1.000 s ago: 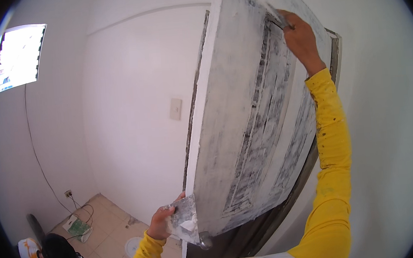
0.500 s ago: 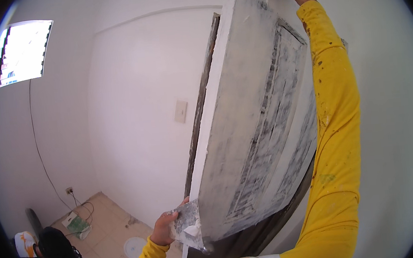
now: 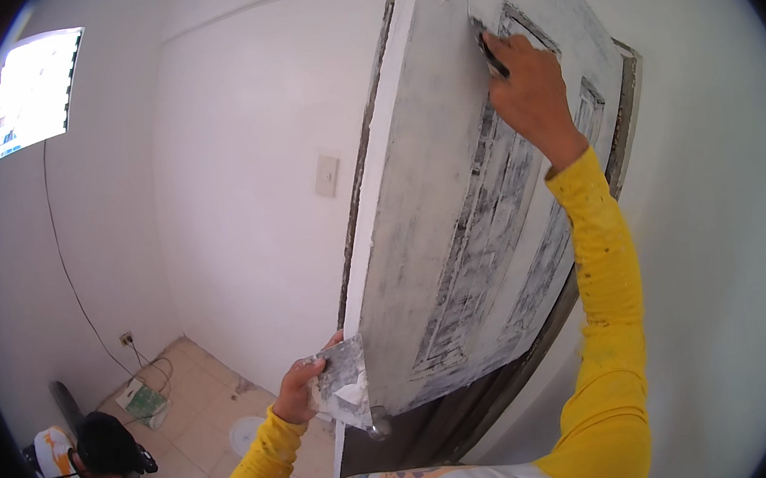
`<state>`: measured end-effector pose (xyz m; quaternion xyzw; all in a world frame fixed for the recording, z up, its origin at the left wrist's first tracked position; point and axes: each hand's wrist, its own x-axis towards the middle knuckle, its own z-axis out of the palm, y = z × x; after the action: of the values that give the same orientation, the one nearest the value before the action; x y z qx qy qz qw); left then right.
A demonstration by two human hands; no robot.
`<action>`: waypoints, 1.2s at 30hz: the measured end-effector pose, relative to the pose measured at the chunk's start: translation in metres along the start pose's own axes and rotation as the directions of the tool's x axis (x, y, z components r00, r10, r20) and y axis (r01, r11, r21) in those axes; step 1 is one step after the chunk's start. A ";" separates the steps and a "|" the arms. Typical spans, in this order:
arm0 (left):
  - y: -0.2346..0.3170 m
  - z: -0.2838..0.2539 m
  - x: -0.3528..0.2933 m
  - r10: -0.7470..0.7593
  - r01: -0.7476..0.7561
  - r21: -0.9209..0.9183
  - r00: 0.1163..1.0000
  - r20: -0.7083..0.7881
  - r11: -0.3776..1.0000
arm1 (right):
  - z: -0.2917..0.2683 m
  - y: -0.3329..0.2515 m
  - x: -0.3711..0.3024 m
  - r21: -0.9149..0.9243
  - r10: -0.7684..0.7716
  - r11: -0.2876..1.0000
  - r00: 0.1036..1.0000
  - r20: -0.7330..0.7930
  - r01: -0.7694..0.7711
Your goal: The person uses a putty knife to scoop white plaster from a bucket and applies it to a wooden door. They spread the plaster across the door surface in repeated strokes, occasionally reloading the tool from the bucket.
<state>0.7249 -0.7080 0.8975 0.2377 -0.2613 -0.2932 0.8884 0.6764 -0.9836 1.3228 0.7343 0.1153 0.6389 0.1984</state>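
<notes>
A panelled door (image 3: 424, 190), patchy white over dark, stands tilted in view before me. High on its face, my right hand (image 3: 532, 94) is closed around the dark handle of a putty knife (image 3: 494, 58). The knife's tip meets the door beside the upper recessed panel; its blade is mostly hidden. Lower down, my left hand (image 3: 295, 394) grips a flat, smeared metal plate (image 3: 342, 365) by its left edge, close to the door's edge. A lump of white putty (image 3: 351, 395) sits on the plate. Just beside the plate's lower corner is a round doorknob (image 3: 380, 424).
At the lower left a person (image 3: 80, 475) with a dark cap crouches on the tiled floor (image 3: 186, 438). A round white lid (image 3: 245, 433) and a green-and-white packet (image 3: 145, 403) lie there, near cables. The wall carries a light switch (image 3: 326, 176); a louvred window (image 3: 33, 92) is beyond.
My right hand has come down the door from its top edge to beside the upper panel, bringing the putty knife into view. My left hand still holds the plate in nearly the same place.
</notes>
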 end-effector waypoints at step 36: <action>-0.005 0.007 -0.008 0.018 -0.018 -0.052 1.000 0.006 0.998 | -0.045 0.064 0.140 0.390 0.177 0.912 0.979 -0.097 -0.126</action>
<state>0.7137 -0.7080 0.8973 0.2111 -0.2584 -0.2928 0.8961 0.6492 -0.9751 1.4807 0.7223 0.1928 0.6642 -0.0064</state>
